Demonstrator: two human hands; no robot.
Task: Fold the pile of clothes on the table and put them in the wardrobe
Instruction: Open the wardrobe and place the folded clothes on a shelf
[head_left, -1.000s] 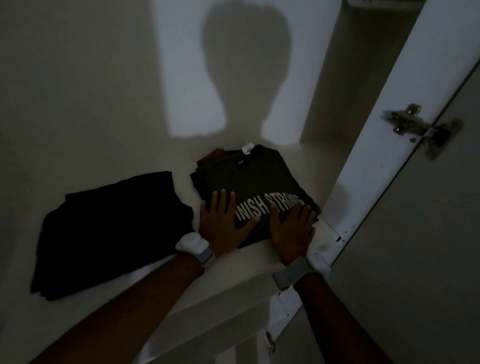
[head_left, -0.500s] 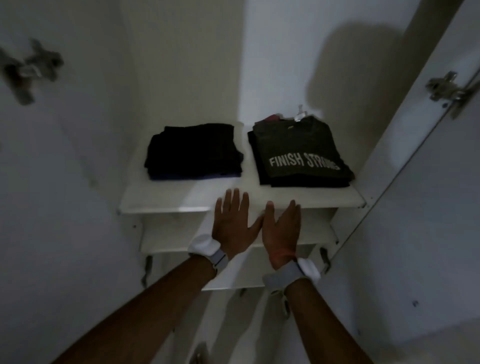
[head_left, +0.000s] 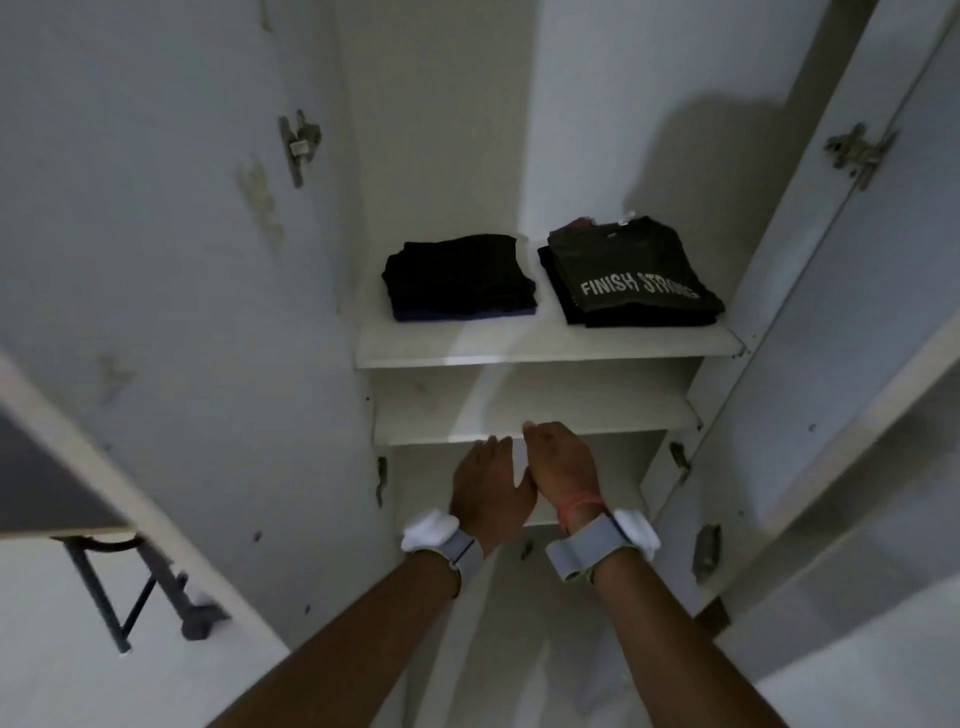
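Two folded piles lie on the upper wardrobe shelf. The left pile is black with a blue layer at the bottom. The right pile is dark, and its top shirt reads "FINISH STRONG". My left hand and my right hand hang side by side in front of the lower shelves, well below the piles. Both hands hold nothing and their fingers point down, loosely bent. Each wrist carries a grey band with a white block.
A second shelf sits below the first, with another under my hands. The left wardrobe door and the right door stand open on either side. A table edge with a dark metal leg shows at lower left.
Both hands have left the "FINISH STRONG" pile and drawn back and down from the shelf. The fingers went from flat to hanging. The view has pulled away from the wardrobe.
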